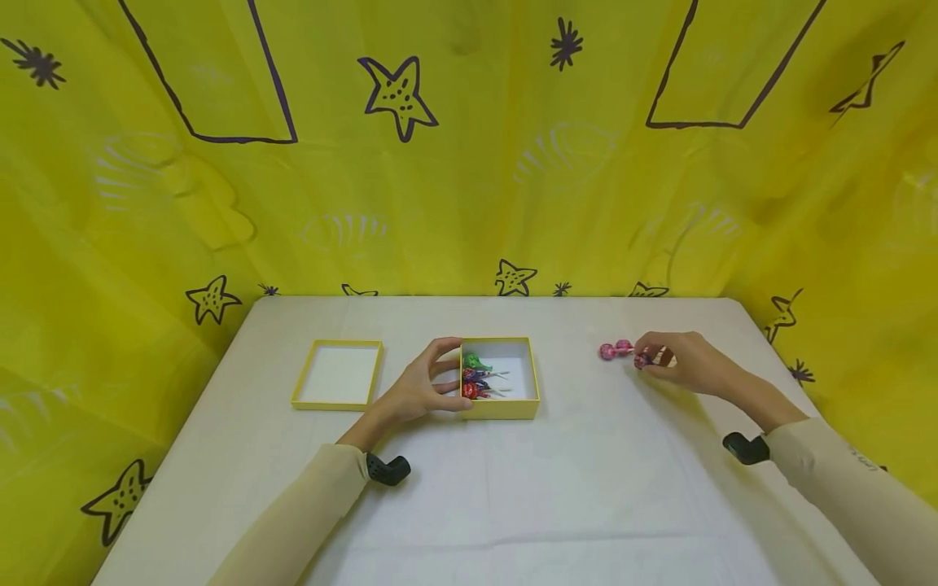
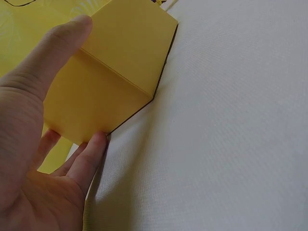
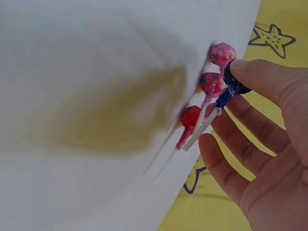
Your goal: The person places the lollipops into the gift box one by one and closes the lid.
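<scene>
My left hand holds the left side of a yellow box, its thumb on the front wall in the left wrist view. Inside the box, along its left part, lie a green lollipop, a dark blue-purple lollipop and a red lollipop, wrapped and on white sticks. Off to the right, my right hand pinches a dark blue lollipop by its wrapped head, with the stick pointing away. Beside it on the table are two pink lollipops and a red lollipop.
A shallow yellow-rimmed lid with a white inside lies left of the box. White cloth covers the table. Yellow curtains printed with starfish hang close behind the table and along both sides.
</scene>
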The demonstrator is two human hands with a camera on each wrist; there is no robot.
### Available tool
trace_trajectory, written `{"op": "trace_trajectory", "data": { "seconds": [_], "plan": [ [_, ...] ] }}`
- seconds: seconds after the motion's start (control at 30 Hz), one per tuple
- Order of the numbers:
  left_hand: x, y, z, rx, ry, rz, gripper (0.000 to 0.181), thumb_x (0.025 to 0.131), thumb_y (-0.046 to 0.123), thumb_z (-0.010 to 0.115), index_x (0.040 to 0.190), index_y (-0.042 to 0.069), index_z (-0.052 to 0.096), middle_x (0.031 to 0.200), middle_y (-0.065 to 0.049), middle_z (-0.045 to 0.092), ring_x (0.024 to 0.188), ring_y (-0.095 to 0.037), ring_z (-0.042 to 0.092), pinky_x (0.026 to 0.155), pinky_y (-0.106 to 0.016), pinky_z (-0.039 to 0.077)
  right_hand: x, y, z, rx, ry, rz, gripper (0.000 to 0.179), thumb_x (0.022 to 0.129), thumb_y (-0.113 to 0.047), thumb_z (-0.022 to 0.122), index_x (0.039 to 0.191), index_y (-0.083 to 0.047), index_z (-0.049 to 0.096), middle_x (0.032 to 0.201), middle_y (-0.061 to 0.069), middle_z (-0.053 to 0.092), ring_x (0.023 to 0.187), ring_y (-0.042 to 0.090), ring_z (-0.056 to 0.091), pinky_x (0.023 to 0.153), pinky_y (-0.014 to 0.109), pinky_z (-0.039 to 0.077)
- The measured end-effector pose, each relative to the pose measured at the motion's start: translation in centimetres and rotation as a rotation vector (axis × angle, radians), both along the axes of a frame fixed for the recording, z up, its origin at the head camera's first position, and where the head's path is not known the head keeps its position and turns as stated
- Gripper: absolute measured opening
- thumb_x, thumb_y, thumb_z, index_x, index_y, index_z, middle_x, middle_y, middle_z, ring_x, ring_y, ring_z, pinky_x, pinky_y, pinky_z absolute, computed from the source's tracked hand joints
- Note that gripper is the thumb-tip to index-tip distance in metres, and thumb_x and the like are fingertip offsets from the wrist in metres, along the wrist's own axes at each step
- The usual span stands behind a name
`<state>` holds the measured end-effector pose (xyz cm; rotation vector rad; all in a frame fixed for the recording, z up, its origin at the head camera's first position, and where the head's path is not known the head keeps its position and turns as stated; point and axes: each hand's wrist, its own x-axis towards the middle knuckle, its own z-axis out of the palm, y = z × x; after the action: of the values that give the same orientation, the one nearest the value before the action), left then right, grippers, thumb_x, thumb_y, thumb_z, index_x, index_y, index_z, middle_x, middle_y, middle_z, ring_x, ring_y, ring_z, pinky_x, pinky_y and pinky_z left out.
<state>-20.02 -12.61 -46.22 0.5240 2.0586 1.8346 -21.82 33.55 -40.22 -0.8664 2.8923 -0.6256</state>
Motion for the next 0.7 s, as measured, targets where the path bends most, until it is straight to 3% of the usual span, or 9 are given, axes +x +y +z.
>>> {"op": "trace_trajectory", "data": {
  "seconds": [0.33, 0.7],
  "plan": [
    [-0.2, 0.1, -0.5, -0.012, 0.014, 0.004, 0.099, 0.073, 0.004, 0.093, 0.152, 0.022, 0.037, 0.165, -0.001, 0.030, 0.144, -0.031, 0.043, 0.106, -0.036, 0.052, -0.6, -1.2, 2.3, -0.049, 0.009, 0.029, 0.026, 0.086, -0.005, 0.083, 0.107, -0.010, 0.071, 0.090, -0.004, 0.069, 0.079, 0.014, 0.064, 0.063, 0.024, 0.056],
    [-0.1, 0.1, -0.3, -0.021, 0.015, 0.010, 0.098, 0.074, 0.004, 0.093, 0.153, 0.021, 0.037, 0.165, -0.003, 0.030, 0.144, -0.032, 0.043, 0.106, -0.036, 0.052, -1.4, -3.4, 5.2, -0.106, -0.025, 0.035, 0.025, 0.088, -0.005, 0.080, 0.111, -0.009, 0.071, 0.094, 0.001, 0.071, 0.081, 0.019, 0.068, 0.065, 0.024, 0.061]
  ]
}}
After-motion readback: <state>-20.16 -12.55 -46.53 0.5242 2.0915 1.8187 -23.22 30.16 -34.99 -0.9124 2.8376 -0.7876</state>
